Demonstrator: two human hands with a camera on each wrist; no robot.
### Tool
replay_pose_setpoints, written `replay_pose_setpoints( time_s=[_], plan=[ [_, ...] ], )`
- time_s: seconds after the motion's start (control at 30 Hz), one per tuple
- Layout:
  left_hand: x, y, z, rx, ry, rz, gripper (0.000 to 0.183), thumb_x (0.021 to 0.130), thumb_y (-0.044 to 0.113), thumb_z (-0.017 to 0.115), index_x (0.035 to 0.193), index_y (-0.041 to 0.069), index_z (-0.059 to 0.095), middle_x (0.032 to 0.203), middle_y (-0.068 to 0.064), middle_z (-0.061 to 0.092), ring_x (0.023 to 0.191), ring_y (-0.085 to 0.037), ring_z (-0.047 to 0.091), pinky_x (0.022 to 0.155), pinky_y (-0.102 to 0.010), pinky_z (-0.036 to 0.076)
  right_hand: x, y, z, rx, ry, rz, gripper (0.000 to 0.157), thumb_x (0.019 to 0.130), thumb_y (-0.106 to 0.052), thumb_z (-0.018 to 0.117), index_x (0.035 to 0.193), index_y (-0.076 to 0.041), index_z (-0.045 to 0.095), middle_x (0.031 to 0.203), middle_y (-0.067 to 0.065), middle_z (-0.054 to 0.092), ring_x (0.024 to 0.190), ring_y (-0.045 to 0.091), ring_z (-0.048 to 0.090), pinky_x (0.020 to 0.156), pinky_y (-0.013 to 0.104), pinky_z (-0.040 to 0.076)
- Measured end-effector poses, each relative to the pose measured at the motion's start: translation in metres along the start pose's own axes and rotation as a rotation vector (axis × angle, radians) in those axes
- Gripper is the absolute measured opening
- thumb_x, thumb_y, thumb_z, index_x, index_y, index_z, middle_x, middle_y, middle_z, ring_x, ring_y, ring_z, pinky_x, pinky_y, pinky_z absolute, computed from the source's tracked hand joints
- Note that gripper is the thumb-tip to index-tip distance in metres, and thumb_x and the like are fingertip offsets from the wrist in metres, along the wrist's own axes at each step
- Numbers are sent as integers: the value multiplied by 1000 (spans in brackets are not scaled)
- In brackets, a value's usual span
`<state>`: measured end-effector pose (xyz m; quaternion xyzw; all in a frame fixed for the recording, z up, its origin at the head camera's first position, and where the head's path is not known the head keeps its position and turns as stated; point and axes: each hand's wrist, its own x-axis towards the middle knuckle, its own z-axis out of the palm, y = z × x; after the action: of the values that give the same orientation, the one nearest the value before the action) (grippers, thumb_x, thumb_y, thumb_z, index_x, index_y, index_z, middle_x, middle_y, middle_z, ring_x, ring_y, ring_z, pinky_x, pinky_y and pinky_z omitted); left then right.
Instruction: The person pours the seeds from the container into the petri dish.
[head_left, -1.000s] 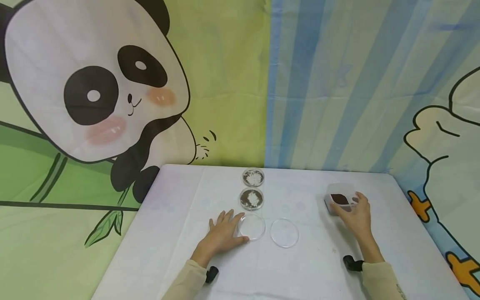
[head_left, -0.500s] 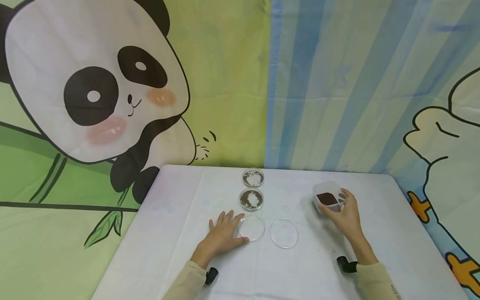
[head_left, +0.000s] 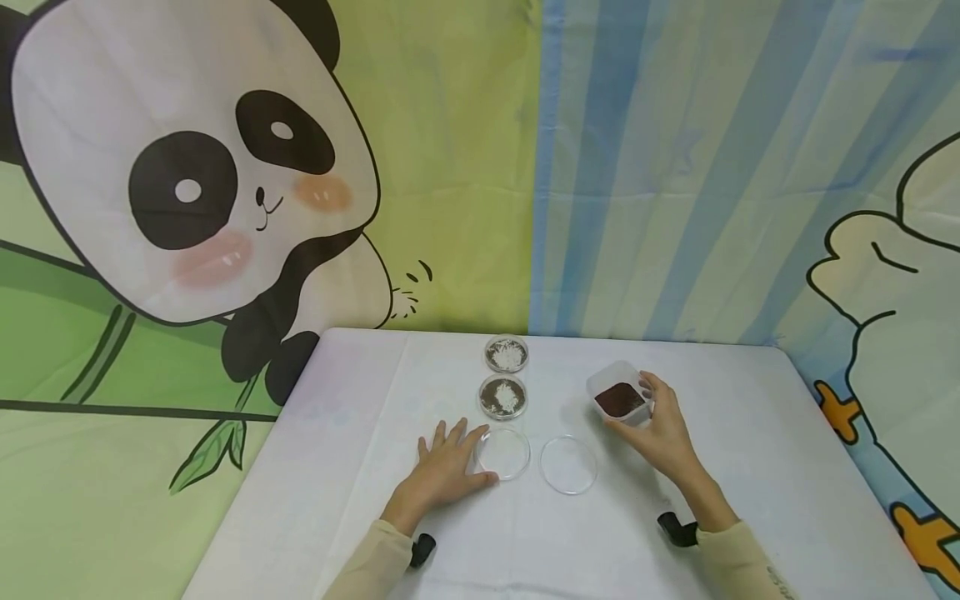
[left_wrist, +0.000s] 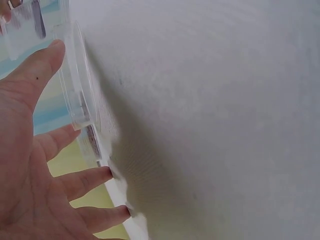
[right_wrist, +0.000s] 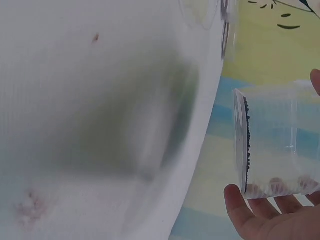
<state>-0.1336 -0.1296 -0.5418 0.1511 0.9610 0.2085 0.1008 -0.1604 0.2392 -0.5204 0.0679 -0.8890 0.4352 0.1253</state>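
In the head view my left hand (head_left: pixel 444 473) rests on the table with its fingers spread and straight. Thumb and index fingertips touch the rim of a clear petri dish (head_left: pixel 503 455), also visible edge-on as the dish (left_wrist: pixel 79 82) in the left wrist view. A second clear round dish or lid (head_left: pixel 568 465) lies just to its right. My right hand (head_left: pixel 664 435) grips a clear plastic tub (head_left: pixel 609 379) by its sides, raised above the table. Dark brown granules (head_left: pixel 620 401) form a thin layer on its bottom, seen from the side in the right wrist view.
Two petri dishes, the nearer dish (head_left: pixel 503 397) and the farther dish (head_left: pixel 506 354), hold dark material with white patches. They stand behind the clear dish. A white cloth (head_left: pixel 750 433) covers the table. Small brown crumbs (right_wrist: pixel 31 207) lie on it. A printed curtain (head_left: pixel 465 192) hangs behind.
My right hand has lifted the tub and carried it left across the table, from the right side toward the clear dishes. My left hand and the dishes have stayed in place.
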Motion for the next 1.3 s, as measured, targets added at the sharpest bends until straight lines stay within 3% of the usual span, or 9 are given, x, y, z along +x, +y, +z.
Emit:
replay_pose_setpoints(
  time_s=[0.6,0.87,1.1,1.3],
  plan=[
    [1,-2,3,8,-9,-14,82,85,65,67,153,27,42,158,-21,31,143,-56,17,102,-81,14,2,-25,22,-103,-140,-205,100,70,-19,93,149,0,34,140,26,43,126,43,41,96,61,42],
    [1,-2,3,4,-12,-15,82,85,65,68,153,27,41,158,-20,31,143,-55,17,103,-80,13,2,-34,30,-223,-189,-308,100,70,-25,93,149,-3,36,141,21,45,128,40,43,101,58,40],
    [2,-3,3,3,-17,-11,83,86,66,66,154,27,39,159,-20,29,143,-55,15,103,-80,12,3,-48,36,-334,-215,-425,101,67,-29,94,148,-4,40,137,21,49,125,41,47,93,62,43],
    [2,-3,3,5,-22,-18,82,86,65,66,154,28,40,159,-19,29,144,-54,15,104,-80,12,4,-57,45,-414,-256,-515,101,67,-32,94,147,-3,40,136,17,52,123,38,49,90,59,46]
  ],
)
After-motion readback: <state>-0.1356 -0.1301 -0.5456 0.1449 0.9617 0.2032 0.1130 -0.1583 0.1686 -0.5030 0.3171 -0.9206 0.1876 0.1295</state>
